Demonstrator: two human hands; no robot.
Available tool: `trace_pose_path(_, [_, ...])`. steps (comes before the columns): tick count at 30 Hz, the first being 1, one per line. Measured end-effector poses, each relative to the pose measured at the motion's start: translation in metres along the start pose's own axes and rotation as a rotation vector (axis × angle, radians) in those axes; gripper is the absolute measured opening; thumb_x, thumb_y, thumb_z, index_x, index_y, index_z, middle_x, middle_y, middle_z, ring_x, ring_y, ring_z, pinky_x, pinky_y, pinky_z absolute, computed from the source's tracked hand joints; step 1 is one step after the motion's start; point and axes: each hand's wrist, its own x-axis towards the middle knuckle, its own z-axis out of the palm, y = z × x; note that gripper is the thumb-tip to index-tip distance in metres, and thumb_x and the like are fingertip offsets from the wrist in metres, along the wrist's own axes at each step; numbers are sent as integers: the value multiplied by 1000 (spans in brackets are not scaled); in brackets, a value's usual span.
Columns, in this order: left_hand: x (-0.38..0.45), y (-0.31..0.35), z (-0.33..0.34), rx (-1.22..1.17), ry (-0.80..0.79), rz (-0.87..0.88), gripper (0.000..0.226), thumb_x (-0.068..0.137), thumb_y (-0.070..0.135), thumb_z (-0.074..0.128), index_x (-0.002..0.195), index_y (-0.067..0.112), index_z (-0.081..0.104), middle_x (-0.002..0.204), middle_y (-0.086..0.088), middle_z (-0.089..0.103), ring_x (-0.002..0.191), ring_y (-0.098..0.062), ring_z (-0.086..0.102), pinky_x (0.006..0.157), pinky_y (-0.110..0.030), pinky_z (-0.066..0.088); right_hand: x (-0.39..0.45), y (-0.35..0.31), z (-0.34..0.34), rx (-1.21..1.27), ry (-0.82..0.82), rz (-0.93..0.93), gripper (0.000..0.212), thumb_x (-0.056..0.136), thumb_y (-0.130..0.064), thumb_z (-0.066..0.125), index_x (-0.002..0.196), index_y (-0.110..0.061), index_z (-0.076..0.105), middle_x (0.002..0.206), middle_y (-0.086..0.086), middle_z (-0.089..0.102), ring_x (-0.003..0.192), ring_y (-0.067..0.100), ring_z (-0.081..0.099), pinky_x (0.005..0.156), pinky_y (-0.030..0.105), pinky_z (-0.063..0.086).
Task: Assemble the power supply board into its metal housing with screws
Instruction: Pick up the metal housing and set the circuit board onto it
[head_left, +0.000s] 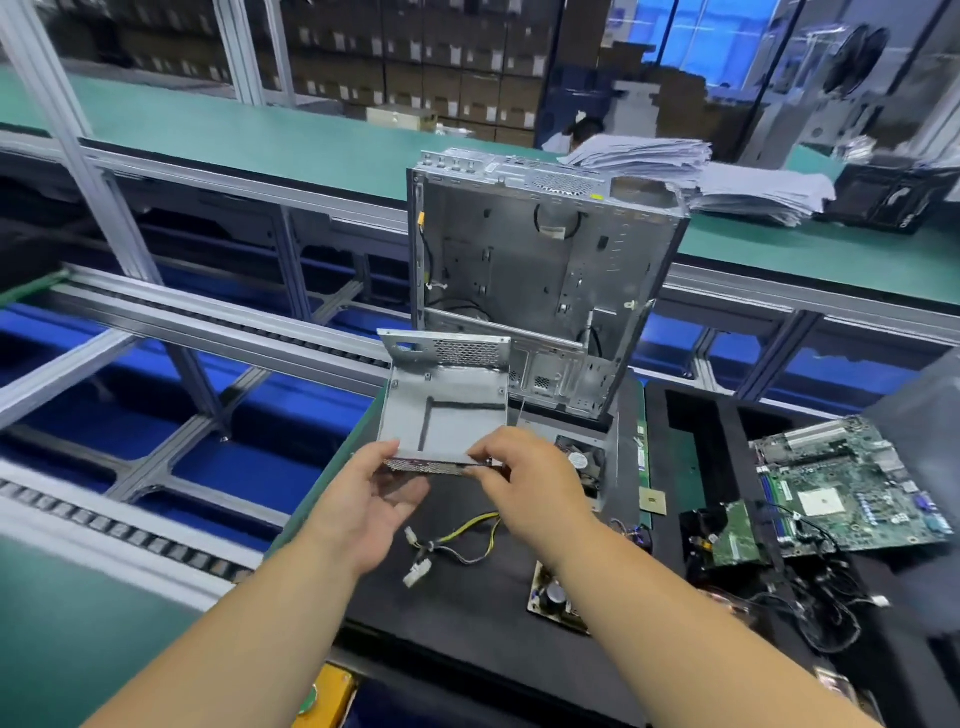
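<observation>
I hold the grey metal power supply housing (447, 400) in the air above the black mat, its open side facing me and a mesh wall at its far end. My left hand (369, 499) holds its near left corner from below. My right hand (524, 478) pinches its near right edge between thumb and fingers. The power supply board (553, 597) lies on the mat under my right forearm, mostly hidden. Its yellow and black cable bundle (457, 545) with white plugs lies on the mat below the housing. No screws are visible.
An open computer case (535, 270) stands upright behind the housing. A green motherboard (841, 483), a smaller board (735, 535) and loose black cables (810, 608) lie at right on black foam. A roller conveyor rail (156, 322) runs at left. Paper stacks (727, 182) sit at the back.
</observation>
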Motion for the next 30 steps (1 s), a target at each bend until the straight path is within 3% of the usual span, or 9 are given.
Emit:
trace_pose_path(3, [-15, -14, 5, -7, 24, 22, 36, 94, 21, 58, 127, 6, 55, 115, -13, 59, 106, -37, 61, 94, -44, 50, -16, -5, 0, 30, 19, -80, 8, 84, -20, 73, 93, -21, 73, 91, -13, 67, 86, 3, 55, 73, 9, 37])
trace_pose_path(5, [-23, -22, 8, -8, 32, 41, 49, 93, 17, 61, 138, 3, 46, 109, -12, 63, 103, -39, 62, 95, -46, 51, -22, -8, 1, 41, -13, -131, 9, 85, -21, 72, 94, -21, 72, 91, -13, 65, 85, 2, 54, 73, 19, 44])
trace_pose_path(8, [-27, -21, 4, 18, 89, 100, 54, 91, 12, 63, 140, 1, 42, 104, -10, 65, 88, -33, 68, 78, -38, 59, -28, -9, -2, 60, -151, -135, 17, 90, -36, 66, 104, -27, 70, 96, -19, 58, 78, -2, 50, 76, 24, 46])
trace_pose_path(10, [-24, -15, -6, 45, 129, 123, 52, 90, 12, 62, 138, 2, 44, 115, -10, 65, 87, -32, 70, 69, -34, 59, -29, -4, -7, 88, -204, -81, 27, 92, -46, 59, 115, -33, 65, 103, -21, 54, 75, -5, 48, 75, 22, 43])
trace_pose_path(14, [-12, 4, -32, 117, 154, 95, 24, 92, 24, 61, 113, 14, 60, 122, -5, 66, 97, -34, 66, 71, -33, 54, -24, 13, -20, 24, -149, 66, 29, 97, -43, 50, 122, -32, 60, 116, -14, 56, 98, -2, 49, 85, 24, 39])
trace_pose_path(18, [0, 19, -57, 170, 169, 56, 22, 87, 35, 59, 104, 21, 62, 111, -1, 68, 95, -28, 65, 79, -37, 50, -21, 36, -21, -33, -111, 258, 25, 97, -40, 51, 119, -32, 61, 110, -16, 54, 85, 0, 49, 79, 26, 39])
trace_pose_path(21, [7, 30, -69, 230, 129, 57, 17, 87, 38, 55, 87, 25, 66, 92, 2, 74, 86, -23, 66, 76, -38, 48, -21, 50, -14, -127, -111, 388, 30, 94, -38, 53, 122, -30, 61, 113, -11, 55, 96, 9, 56, 80, 29, 44])
trace_pose_path(26, [23, 44, -80, 381, 46, 58, 36, 88, 40, 52, 114, 20, 67, 111, -1, 73, 99, -26, 66, 88, -47, 49, -26, 60, 1, -245, -140, 576, 40, 93, -40, 55, 129, -23, 59, 129, 1, 56, 112, 21, 58, 90, 34, 48])
trace_pose_path(30, [34, 46, -77, 485, 24, 37, 55, 74, 46, 60, 121, 18, 62, 116, -6, 69, 94, -26, 65, 82, -41, 49, -23, 40, 9, -116, -103, 583, 32, 96, -48, 47, 115, -28, 63, 113, -5, 61, 99, 16, 57, 81, 31, 45])
